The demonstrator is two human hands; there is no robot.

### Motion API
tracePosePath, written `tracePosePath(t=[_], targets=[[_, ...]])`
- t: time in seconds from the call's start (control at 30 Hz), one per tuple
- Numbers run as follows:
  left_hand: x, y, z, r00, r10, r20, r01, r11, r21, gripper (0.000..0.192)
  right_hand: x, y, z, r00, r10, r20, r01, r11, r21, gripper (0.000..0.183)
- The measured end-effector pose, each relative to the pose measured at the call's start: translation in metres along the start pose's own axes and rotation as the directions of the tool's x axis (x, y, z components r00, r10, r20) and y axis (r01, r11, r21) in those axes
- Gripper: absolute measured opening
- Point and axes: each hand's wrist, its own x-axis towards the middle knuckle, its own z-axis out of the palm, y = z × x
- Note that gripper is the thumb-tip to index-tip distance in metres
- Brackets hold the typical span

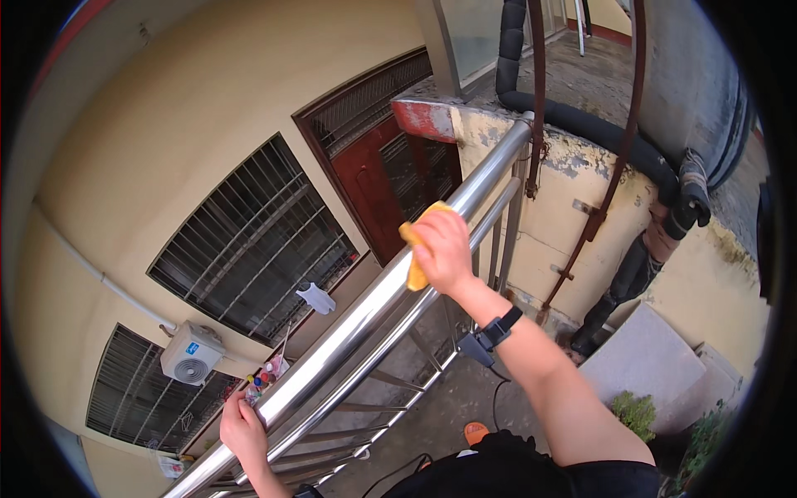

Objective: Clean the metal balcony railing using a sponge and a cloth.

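A shiny stainless-steel handrail runs diagonally from the lower left to the upper right. My right hand grips a yellow cloth and presses it around the top tube, right of the middle of the view. My left hand rests against the same tube at the lower left, its fingers curled over the far side; I see no cloth in it. Thinner lower rails and upright bars stand below the top tube.
A wall with peeling paint meets the railing's far end, beside rusty pipes and a black insulated pipe. Grey slabs and a green plant stand at right. Past the railing are barred windows and an air-conditioner unit.
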Motion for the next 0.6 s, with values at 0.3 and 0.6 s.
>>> tracePosePath(t=[0.3,0.6], targets=[[-0.001,-0.006,-0.001,0.997,-0.074,-0.027,0.074,0.997,-0.003,0.017,-0.024,-0.020,0.057,0.625,0.735,-0.263,-0.542,0.651,0.531,0.065],[0.002,-0.002,0.005,0.995,-0.088,-0.053,0.088,0.996,-0.002,0.017,-0.047,-0.105,0.063,0.286,0.763,0.580,-0.159,-0.559,0.814,0.052]])
